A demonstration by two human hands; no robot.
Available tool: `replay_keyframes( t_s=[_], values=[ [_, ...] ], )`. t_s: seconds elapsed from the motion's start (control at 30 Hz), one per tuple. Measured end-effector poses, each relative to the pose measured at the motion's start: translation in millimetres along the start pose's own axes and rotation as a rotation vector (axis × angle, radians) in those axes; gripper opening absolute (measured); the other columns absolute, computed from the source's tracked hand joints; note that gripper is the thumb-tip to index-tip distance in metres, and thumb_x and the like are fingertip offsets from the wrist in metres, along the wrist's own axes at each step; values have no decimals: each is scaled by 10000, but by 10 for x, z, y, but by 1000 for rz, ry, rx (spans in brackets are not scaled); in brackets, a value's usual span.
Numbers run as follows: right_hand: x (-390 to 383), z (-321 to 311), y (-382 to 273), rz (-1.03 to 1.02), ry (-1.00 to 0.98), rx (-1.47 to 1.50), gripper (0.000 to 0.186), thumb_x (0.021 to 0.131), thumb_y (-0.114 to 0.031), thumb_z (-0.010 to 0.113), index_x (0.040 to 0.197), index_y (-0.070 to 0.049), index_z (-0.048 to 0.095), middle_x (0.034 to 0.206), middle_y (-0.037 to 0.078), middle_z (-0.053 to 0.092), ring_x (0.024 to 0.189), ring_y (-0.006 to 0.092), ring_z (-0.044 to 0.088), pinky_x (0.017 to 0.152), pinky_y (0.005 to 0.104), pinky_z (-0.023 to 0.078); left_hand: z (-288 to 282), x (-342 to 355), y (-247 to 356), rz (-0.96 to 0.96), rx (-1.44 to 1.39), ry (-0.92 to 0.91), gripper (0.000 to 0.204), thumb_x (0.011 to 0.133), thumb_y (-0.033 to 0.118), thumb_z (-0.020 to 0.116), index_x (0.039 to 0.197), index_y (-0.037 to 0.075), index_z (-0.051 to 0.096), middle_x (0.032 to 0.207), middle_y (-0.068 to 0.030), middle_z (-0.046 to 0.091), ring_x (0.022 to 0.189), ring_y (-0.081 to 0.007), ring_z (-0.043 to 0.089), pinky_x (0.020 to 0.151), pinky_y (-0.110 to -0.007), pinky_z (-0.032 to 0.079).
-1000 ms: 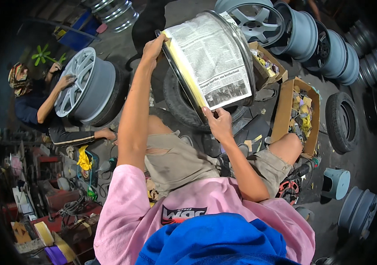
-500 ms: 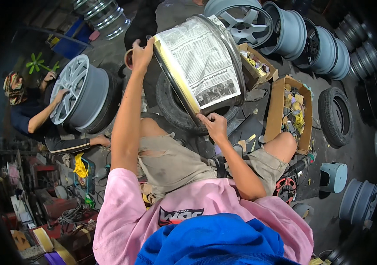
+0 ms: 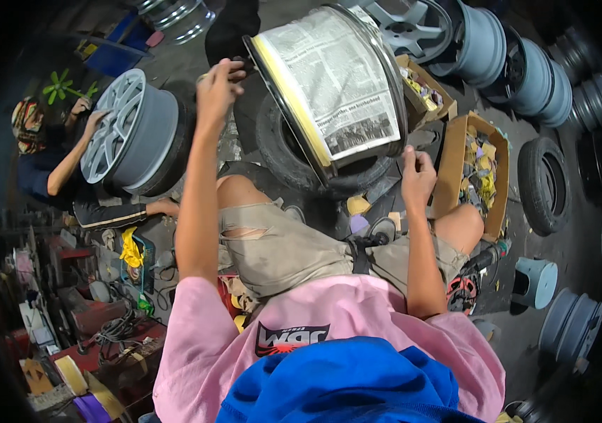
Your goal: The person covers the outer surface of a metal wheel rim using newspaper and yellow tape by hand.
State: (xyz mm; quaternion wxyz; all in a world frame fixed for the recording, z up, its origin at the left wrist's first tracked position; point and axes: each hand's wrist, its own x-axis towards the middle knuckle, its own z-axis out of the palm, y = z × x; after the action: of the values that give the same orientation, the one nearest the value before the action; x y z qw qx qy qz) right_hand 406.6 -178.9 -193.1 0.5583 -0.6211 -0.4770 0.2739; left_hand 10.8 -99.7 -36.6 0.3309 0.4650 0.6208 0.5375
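Note:
A wheel rim wrapped in newspaper, with a pale yellow tape strip along its left edge, rests tilted on a tire. My left hand is raised just left of the rim's upper edge, fingers bent and apart, gripping nothing that I can make out. My right hand is by the lower right edge of the rim, fingers loosely curled and apart; whether a fingertip touches it I cannot tell.
A co-worker handles a silver wheel at left. Grey rims, cardboard boxes of scraps and a loose tire lie at right. Tools and red equipment crowd the lower left.
Both hands have come off the rim's taped edge. My right hand moved rightward to the lower right corner; my left shifted leftward. The wrapped rim sits slightly differently.

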Motion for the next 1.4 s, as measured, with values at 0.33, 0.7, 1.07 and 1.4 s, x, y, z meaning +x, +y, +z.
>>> replay_keyframes(
  t_s=[0.33,0.7,1.07,1.4],
  values=[
    [346,483,-282,-388,-9,-215,299,1069,-210,521,977,74,516,913,222,484,850,385,503,805,421,434,636,1161,-794,-79,-76,262,937,985,745,391,1099,-129,709,1162,-282,708,1149,-325,648,985,-391,460],
    [453,688,5,-137,-36,152,361,1073,-267,546,1007,66,672,828,65,685,783,120,573,721,323,489,654,1518,-1082,-147,-518,-203,1068,933,843,334,1416,-84,551,1481,-238,526,1397,-307,460,1168,-365,319],
    [121,230,467,24,-40,453,415,1077,-325,546,1085,67,682,950,66,710,830,133,627,766,332,521,760,561,-515,86,-369,-55,859,1031,670,334,1312,-90,619,1353,-201,634,1297,-282,557,1123,-353,352],
    [-374,-486,-410,-29,190,412,453,1083,-329,534,1027,93,687,878,66,701,753,140,613,702,316,511,810,55,287,-59,-436,-230,900,1036,662,310,1332,-142,584,1269,-235,670,1220,-285,616,1101,-355,404]
  ],
)
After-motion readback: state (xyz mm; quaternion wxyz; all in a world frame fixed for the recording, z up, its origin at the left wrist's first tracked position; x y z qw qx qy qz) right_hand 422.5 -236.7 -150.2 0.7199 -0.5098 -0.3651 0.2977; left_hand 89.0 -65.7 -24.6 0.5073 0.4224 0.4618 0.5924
